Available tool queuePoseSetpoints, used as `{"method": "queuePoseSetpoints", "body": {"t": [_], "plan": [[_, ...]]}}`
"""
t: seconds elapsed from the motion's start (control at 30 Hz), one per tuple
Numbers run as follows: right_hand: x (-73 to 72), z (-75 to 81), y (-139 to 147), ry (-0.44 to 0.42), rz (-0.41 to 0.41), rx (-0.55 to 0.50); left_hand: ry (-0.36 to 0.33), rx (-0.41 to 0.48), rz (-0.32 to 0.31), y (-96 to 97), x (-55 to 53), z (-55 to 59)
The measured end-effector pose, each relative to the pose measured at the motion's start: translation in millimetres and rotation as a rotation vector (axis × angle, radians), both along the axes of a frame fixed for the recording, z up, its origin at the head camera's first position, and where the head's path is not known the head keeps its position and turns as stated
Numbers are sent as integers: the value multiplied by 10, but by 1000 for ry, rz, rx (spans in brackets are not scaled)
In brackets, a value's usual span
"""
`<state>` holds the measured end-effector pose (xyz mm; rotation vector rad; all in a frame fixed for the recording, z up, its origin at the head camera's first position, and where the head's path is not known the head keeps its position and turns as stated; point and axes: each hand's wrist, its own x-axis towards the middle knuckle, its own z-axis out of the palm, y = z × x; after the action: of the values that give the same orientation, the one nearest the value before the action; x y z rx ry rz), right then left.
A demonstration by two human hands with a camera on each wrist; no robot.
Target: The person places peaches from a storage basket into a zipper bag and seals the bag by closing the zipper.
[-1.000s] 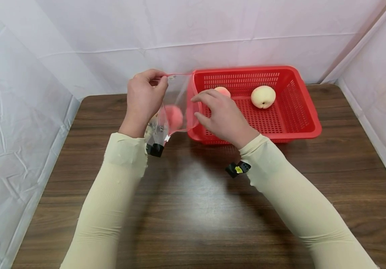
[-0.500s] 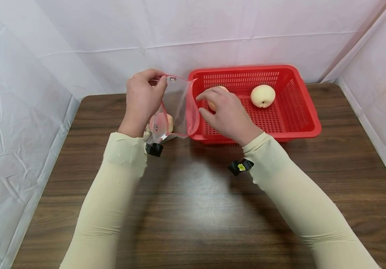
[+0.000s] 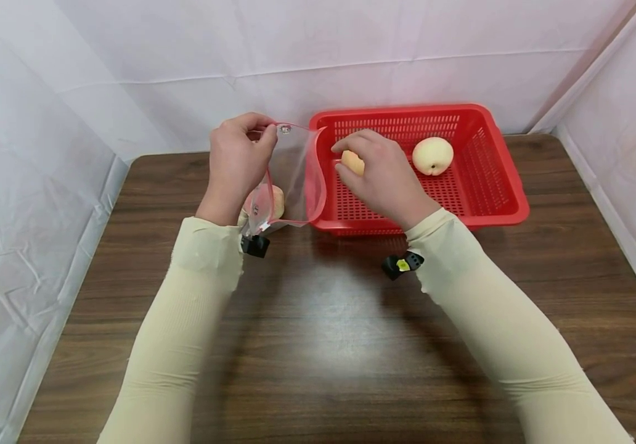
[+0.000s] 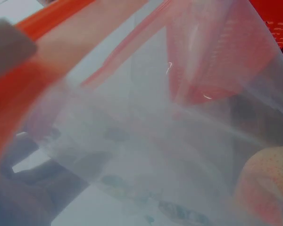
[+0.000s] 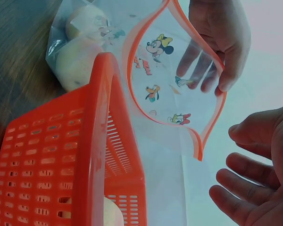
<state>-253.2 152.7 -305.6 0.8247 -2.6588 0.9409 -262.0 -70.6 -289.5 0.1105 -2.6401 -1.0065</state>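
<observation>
In the head view, my left hand (image 3: 240,160) pinches the rim of a clear zip bag (image 3: 296,163) with a pink-red edge and cartoon prints. The bag's mouth gapes toward the red basket (image 3: 503,172). Two peaches show low in the bag in the right wrist view, one a pale peach (image 5: 78,66) near the basket wall. My right hand (image 3: 381,172) hovers over the basket's left part, fingers spread, holding nothing. Below it, a peach (image 3: 352,162) is partly hidden by the hand. Farther right in the basket lies a cream-coloured peach (image 3: 432,156).
The basket stands on a dark wooden table (image 3: 318,345) near its back edge. White cloth walls (image 3: 318,49) rise behind and on both sides. A small black wrist camera (image 3: 403,265) is worn on the right sleeve, another on the left.
A pink peach has dropped lower and leftward inside the bag. My right hand has drawn back from the bag's mouth, to the right over the basket. The left hand keeps its hold.
</observation>
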Motion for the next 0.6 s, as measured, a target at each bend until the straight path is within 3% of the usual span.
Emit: {"method": "queuePoseSetpoints", "body": {"t": [0.3,0.6], "plan": [[-68,43,23,-51,-62,-35,-7,-3,-19,-9,5,-18],[-150,69,50,-41,-98,-61,-36,4,-51,-20,12,-37]]}}
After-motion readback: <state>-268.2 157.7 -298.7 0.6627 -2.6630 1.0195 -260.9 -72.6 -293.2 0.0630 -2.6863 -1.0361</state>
